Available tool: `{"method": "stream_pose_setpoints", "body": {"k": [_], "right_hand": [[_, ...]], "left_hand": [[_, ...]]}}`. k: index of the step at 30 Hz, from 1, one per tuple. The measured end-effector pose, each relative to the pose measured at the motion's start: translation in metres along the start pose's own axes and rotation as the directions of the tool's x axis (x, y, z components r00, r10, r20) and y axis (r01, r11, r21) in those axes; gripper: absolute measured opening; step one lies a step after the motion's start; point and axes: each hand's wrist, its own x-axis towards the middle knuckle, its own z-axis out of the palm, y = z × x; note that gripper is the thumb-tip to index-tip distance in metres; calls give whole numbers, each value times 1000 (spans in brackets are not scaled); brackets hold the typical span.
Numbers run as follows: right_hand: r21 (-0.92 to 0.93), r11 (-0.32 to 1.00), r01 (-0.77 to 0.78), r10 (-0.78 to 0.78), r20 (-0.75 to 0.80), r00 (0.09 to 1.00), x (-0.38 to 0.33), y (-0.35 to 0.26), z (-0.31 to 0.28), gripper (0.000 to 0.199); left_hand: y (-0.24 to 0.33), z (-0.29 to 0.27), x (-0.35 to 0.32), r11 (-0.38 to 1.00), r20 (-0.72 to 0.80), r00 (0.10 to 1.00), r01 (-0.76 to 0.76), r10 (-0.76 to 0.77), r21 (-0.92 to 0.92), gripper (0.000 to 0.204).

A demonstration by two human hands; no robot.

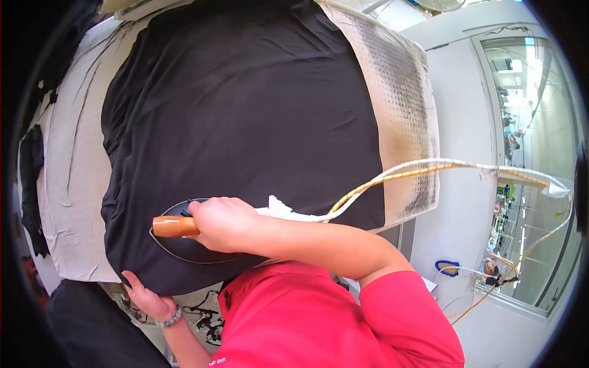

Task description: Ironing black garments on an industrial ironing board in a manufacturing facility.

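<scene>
Iron (pixel 184 242), gripped at its wooden handle by the right hand (pixel 224 224), on black fabric (pixel 239 122) whose near edge is pinched by the left hand (pixel 144 297); scorching is risked if the iron is left still, creasing if the edge slackens.

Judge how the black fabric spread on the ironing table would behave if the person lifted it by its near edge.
The black fabric would probably droop and fold: it already wrinkles near the left hand. It seems thin and light, draping over the padded table. It would likely slide, unless the iron under the right hand pins it.

Right hand (pixel 224 224) presses iron (pixel 184 236) on black garment (pixel 245 110); left hand (pixel 144 297) holds hem
</scene>
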Motion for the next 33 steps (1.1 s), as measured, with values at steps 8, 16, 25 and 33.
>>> {"method": "stream_pose_setpoints", "body": {"k": [8, 16, 25, 33], "right_hand": [[350, 819, -455, 573, -461, 677, -93, 201, -92, 30], [242, 864, -442, 502, -493, 710, -103, 184, -40, 27], [-67, 990, -128, 104, -280, 954, -107, 106, 61, 16], [556, 692, -461, 717, -603, 350, -197, 283, -29, 21]], "left_hand": [[25, -10, -9, 996, -2, 1000, 15, -15, -87, 63], [33, 1, -9, 992, -2, 999, 49, -49, -115, 65], [27, 1, 9, 1000, -47, 999, -12, 13, 24, 69], [44, -2, 11, 979, -69, 982, 169, -178, -111, 69]]}}
